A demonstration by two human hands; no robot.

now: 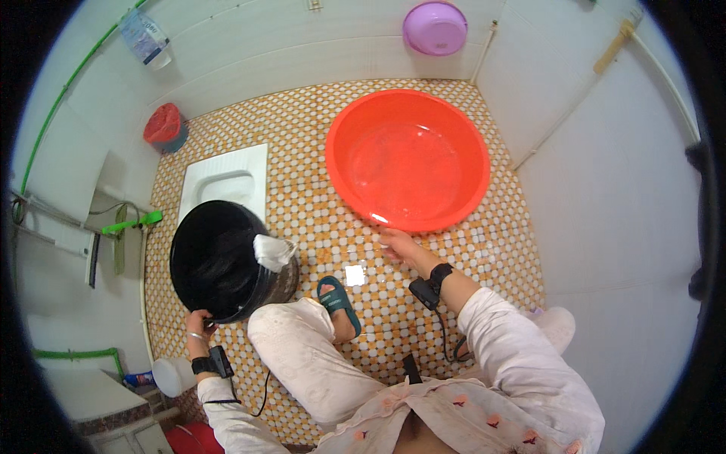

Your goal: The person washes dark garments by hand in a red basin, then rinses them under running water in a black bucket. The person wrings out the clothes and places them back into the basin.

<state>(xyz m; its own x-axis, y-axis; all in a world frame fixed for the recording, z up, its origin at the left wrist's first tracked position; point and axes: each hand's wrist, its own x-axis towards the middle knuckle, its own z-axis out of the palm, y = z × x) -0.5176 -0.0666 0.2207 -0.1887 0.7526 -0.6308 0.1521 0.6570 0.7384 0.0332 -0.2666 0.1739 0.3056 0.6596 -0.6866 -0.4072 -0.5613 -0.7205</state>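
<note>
A large black bucket leans toward the squat toilet, its mouth facing up and to the left. My left hand grips its near rim, the thumb and fingers partly hidden. Over the bucket's right rim hangs a bunched white cloth. The inside is too dark to make out clearly. To the right stands a wide red-orange plastic basin with some clear water in it. My right hand is just below the basin's near rim, slightly blurred; whether its fingertips touch the rim is unclear.
Behind the bucket, a white squat toilet is set in the wet mosaic tile floor. A lined waste bin stands in the far left corner. A purple basin hangs on the wall. A white tub sits left of my left arm.
</note>
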